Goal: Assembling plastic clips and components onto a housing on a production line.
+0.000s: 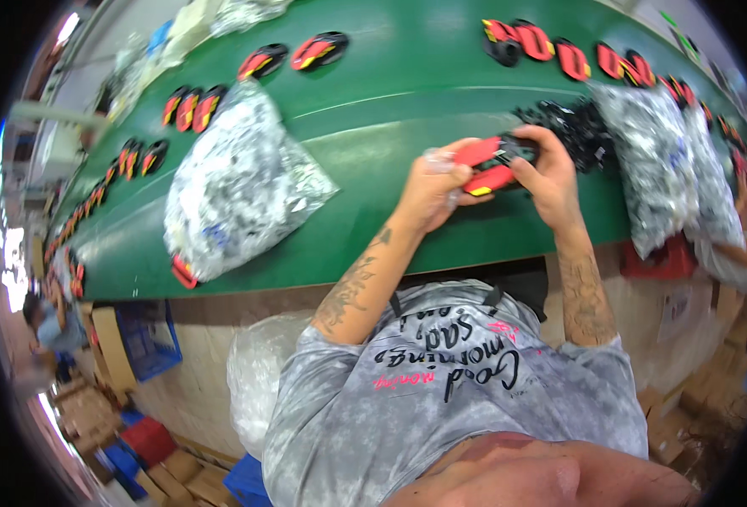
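Over the green table, both hands grip one red-and-black oval plastic part with a yellow accent and a long gap along its middle. My left hand is closed round its left end, with clear film or tape about the fingers. My right hand holds the right, black end, its thumb pressing on top. A small dark piece shows by that thumb, too small to make out. Just beyond my right hand lies a heap of small black plastic pieces.
A large clear bag of small pieces sits at left, partly over a red part. Another filled bag stands at right. Several similar red-and-black parts line the far side. Other people work at both ends.
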The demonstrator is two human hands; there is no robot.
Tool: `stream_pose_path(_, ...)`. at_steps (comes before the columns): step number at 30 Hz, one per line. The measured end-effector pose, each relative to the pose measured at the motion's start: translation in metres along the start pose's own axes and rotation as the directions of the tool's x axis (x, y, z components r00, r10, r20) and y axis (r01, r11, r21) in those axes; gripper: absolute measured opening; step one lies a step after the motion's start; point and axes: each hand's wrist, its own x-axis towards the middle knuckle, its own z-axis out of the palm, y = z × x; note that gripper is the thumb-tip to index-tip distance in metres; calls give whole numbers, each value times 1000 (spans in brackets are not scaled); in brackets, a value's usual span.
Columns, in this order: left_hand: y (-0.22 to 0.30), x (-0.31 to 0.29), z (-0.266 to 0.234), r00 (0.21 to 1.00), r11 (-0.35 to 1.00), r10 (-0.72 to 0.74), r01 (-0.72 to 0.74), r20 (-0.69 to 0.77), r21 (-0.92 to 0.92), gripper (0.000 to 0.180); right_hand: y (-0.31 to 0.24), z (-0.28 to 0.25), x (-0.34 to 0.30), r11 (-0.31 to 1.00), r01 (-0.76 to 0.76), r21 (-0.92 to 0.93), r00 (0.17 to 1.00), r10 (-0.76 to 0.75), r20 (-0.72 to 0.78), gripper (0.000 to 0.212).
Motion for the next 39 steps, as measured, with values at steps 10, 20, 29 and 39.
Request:
stream_pose_path(10, -1, -22, 4, 877, 247, 428, -345, 218, 905, 80, 33, 28, -3, 978, -159, -132, 967, 128, -219, 32)
stream_pose_path(20, 49, -25, -23, 754, -207, 655, 117, 48, 971, 61, 0, 47, -27, 862, 92, -499, 987, -146, -72, 50)
stream_pose_path(29, 110, 26, 6, 546, -445, 695, -184, 467, 877, 31, 29, 74, -50, 794, 213, -569, 976, -141, 167, 15)
stream_pose_path(39, 175, -167, -62, 549, -501, 818, 534, 171, 681, 43, 44, 56, -36, 763, 376, -525, 926, -301, 225, 11)
